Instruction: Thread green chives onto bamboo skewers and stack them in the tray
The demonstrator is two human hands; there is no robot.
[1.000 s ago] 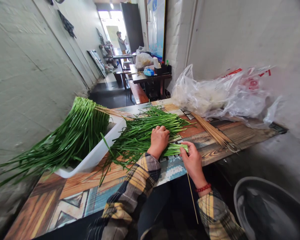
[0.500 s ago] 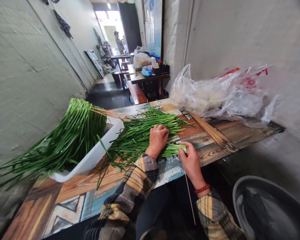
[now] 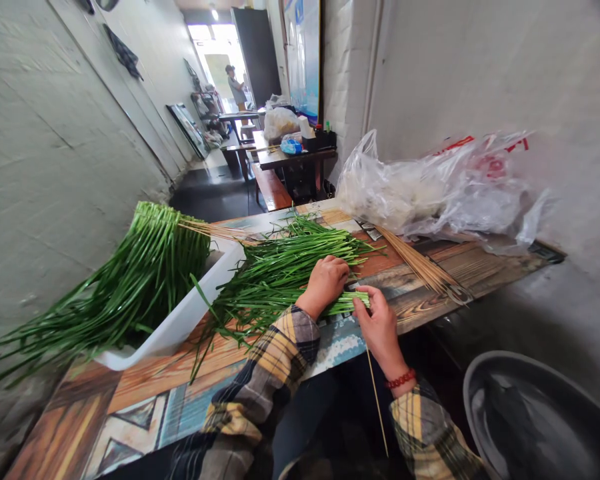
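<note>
My right hand (image 3: pixel 379 328) is closed at the table's front edge, pinching a thin bamboo skewer (image 3: pixel 379 410) that slants down below it. A small row of garlic chives (image 3: pixel 349 303) lies at these fingertips, pale stem ends to the right. Close by on the left, my left hand (image 3: pixel 327 283) is curled over the chive stems; its fingertips are turned away, so what they hold is hidden. Beyond it spreads a loose pile of garlic chives (image 3: pixel 280 263) on the table.
Left, a white plastic tray (image 3: pixel 180 319) bears skewered chives (image 3: pixel 165 260), leaves hanging over its side. Several bare skewers (image 3: pixel 415 259) lie right of the pile, near clear plastic bags (image 3: pixel 420 187). A grey basin (image 3: pixel 500 373) stands low right. Far back, a person (image 3: pixel 237 87) stands near the doorway.
My left hand has moved right along the chive stems, closer to my right hand. The right hand keeps its pinch on the skewer. The view has shifted slightly.
</note>
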